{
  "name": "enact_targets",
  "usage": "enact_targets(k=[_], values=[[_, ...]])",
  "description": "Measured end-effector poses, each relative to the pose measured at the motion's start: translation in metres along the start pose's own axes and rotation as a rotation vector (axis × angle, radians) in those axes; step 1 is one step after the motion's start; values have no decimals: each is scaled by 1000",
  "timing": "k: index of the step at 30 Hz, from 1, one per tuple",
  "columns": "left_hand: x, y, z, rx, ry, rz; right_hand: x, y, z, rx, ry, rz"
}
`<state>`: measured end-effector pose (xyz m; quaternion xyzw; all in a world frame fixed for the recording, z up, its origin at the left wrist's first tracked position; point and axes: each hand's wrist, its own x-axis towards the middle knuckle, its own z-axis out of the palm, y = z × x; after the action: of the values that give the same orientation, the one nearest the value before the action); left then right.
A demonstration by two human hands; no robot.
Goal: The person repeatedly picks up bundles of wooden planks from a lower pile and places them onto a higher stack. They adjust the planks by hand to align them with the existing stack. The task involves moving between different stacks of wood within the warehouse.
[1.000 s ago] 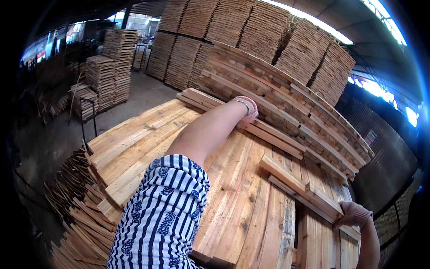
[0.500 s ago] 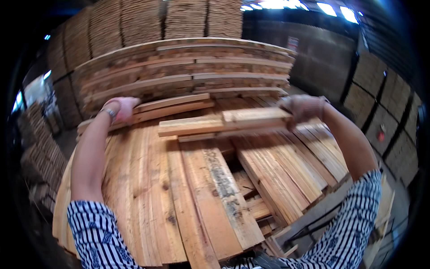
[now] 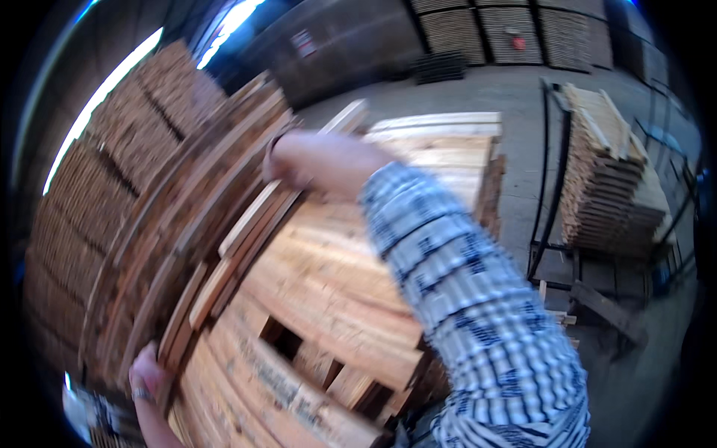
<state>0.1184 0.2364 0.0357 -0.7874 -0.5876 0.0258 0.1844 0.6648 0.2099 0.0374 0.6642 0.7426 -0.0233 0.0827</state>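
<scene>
Several narrow wooden boards (image 3: pixel 246 243) lie lengthwise beside a taller lumber stack, on top of a layer of wide planks (image 3: pixel 328 246). My left hand (image 3: pixel 147 371), in a pinkish glove, is at the near left end of these boards; its fingers are smeared by motion. My right hand (image 3: pixel 290 160) is at their far end, bent down over them. Its fingers are blurred and partly hidden behind my wrist. One pale board end (image 3: pixel 349 117) sticks out beyond my right hand.
The taller lumber stack (image 3: pixel 187 201) rises along the left. Gaps (image 3: pixel 287 340) open between the planks near me. To the right stand a black metal frame (image 3: pixel 549 179) and another board pile (image 3: pixel 605 172). More stacks (image 3: pixel 482 33) line the far wall.
The view has swung to the right and tilted. The narrow boards, separated into two groups before, now lie in line beside the taller stack. My right arm reaches across the planks.
</scene>
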Motion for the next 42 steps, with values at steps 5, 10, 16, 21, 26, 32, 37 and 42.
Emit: enact_targets(k=[5, 10, 16, 21, 26, 32, 37, 42], values=[[22, -6, 13, -264, -156, 22, -2, 3, 0, 150, -23, 91], [23, 7, 6, -160, -177, -39, 2, 14, 0, 219, -46, 125], [-37, 25, -36, 32, -71, -48, -40, 4, -37, -274, 230, -36], [-45, 54, -38, -516, -33, 35, -150, -33, -57, 88, 180, -351], [-50, 23, -73, -496, 87, -3, -232, -59, 27, 117, 267, -266], [-126, 33, -168, -660, 124, -19, -219, -50, 48, 131, 321, -295], [-222, 7, -171, -853, 194, -126, -225, -66, 29, 215, 262, -290], [-323, -9, -175, -1221, 259, -350, -237, -72, -24, 537, 409, -458]])
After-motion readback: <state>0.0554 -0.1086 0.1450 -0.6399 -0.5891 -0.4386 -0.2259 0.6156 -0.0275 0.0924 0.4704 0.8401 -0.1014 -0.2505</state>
